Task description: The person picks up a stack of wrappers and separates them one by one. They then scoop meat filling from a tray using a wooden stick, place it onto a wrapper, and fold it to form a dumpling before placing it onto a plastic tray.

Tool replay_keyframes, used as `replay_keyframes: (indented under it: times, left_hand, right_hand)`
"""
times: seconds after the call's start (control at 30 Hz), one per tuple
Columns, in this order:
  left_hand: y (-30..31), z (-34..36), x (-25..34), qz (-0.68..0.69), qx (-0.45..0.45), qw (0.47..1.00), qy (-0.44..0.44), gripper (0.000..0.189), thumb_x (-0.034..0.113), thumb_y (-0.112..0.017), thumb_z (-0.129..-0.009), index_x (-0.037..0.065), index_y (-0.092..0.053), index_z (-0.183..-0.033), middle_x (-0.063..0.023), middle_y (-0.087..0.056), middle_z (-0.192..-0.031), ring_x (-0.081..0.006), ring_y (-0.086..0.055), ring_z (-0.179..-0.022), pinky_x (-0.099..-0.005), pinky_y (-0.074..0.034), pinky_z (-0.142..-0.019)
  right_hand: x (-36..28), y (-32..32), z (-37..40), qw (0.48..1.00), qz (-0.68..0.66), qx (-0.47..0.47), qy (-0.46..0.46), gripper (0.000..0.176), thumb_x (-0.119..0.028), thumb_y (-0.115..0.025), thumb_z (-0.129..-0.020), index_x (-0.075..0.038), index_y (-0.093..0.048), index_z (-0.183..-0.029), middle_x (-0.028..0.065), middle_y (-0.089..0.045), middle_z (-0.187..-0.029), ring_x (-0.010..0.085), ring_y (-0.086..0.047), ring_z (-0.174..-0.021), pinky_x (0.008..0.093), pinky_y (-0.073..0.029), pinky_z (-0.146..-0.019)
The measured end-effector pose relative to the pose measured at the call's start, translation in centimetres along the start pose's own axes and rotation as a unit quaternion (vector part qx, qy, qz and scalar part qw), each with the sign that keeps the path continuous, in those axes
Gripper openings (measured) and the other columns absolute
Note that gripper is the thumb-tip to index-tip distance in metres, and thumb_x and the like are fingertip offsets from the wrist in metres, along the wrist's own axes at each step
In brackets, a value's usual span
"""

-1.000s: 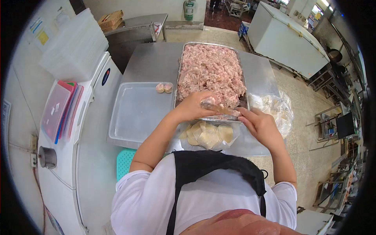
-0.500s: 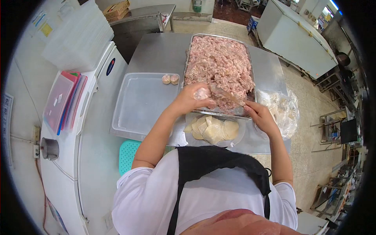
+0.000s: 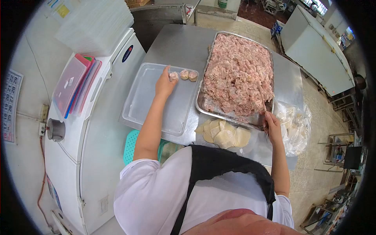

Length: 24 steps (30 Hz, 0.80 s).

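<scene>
My left hand point(image 3: 165, 84) is over the clear plastic tray point(image 3: 129, 96), its fingers around a dumpling point(image 3: 174, 76). Two more dumplings point(image 3: 188, 75) sit just right of it in the tray. My right hand point(image 3: 271, 124) grips a thin spatula point(image 3: 263, 100) at the lower right corner of the metal pan, the tool's far end against the meat. Pink ground meat point(image 3: 239, 72) is heaped in the metal pan point(image 3: 201, 102). Round pale wrappers point(image 3: 223, 134) lie fanned out below the pan, near the apron.
A plastic bag with pale contents point(image 3: 293, 127) lies right of the pan. Left of the table stands a white fridge point(image 3: 105, 129) with colored folders point(image 3: 74, 86) and stacked clear containers. A teal perforated basket point(image 3: 130, 147) is under the tray's front edge. A white freezer point(image 3: 313, 51) stands behind.
My left hand has moved from the pan to the tray with a dumpling. My right hand has drawn the spatula away from my left hand, toward the pan's right side. The view has shifted.
</scene>
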<state>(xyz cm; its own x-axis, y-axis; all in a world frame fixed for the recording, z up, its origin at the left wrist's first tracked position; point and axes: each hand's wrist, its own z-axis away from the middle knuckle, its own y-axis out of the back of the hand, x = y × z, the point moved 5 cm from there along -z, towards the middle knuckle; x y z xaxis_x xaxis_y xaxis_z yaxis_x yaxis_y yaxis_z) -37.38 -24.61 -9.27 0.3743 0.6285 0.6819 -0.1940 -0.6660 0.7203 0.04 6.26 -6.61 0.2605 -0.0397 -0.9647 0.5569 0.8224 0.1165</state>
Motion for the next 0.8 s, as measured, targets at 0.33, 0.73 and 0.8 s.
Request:
replay_keyframes:
  times: [0.33,0.73,0.8]
  left_hand:
    - [-2.5,-3.4,-0.8,0.018,-0.107,0.994,-0.024,0.092,0.014,-0.075,-0.082,0.019,-0.02,-0.155,-0.023,-0.065,-0.115,-0.0355,-0.066,-0.099,-0.0435,-0.052,-0.087]
    - [-4.6,-2.2,-1.7,0.02,0.054,0.995,-0.084,0.078,0.014,-0.069,-0.088,0.014,-0.026,-0.153,-0.0166,-0.066,-0.104,-0.0306,-0.063,-0.087,-0.0417,-0.05,-0.081]
    - [-4.6,-1.9,-2.0,0.023,0.059,0.993,-0.095,0.078,0.013,-0.068,-0.088,0.013,-0.026,-0.153,-0.0163,-0.066,-0.103,-0.0307,-0.063,-0.088,-0.0421,-0.049,-0.081]
  right_hand:
    - [0.2,0.5,-0.2,1.0,-0.008,-0.018,-0.014,0.038,-0.036,-0.05,-0.102,-0.004,-0.067,-0.112,-0.0046,-0.044,-0.062,0.004,-0.035,-0.045,0.0208,-0.027,-0.04]
    - [0.1,0.2,0.0,0.999,0.006,0.002,-0.033,0.036,-0.036,-0.05,-0.102,-0.006,-0.068,-0.11,-0.0047,-0.046,-0.063,0.0042,-0.037,-0.047,0.0211,-0.027,-0.042]
    - [0.2,0.1,0.0,0.999,0.005,0.007,-0.039,0.036,-0.036,-0.05,-0.103,-0.006,-0.068,-0.109,-0.0049,-0.046,-0.064,0.0041,-0.037,-0.048,0.021,-0.027,-0.042]
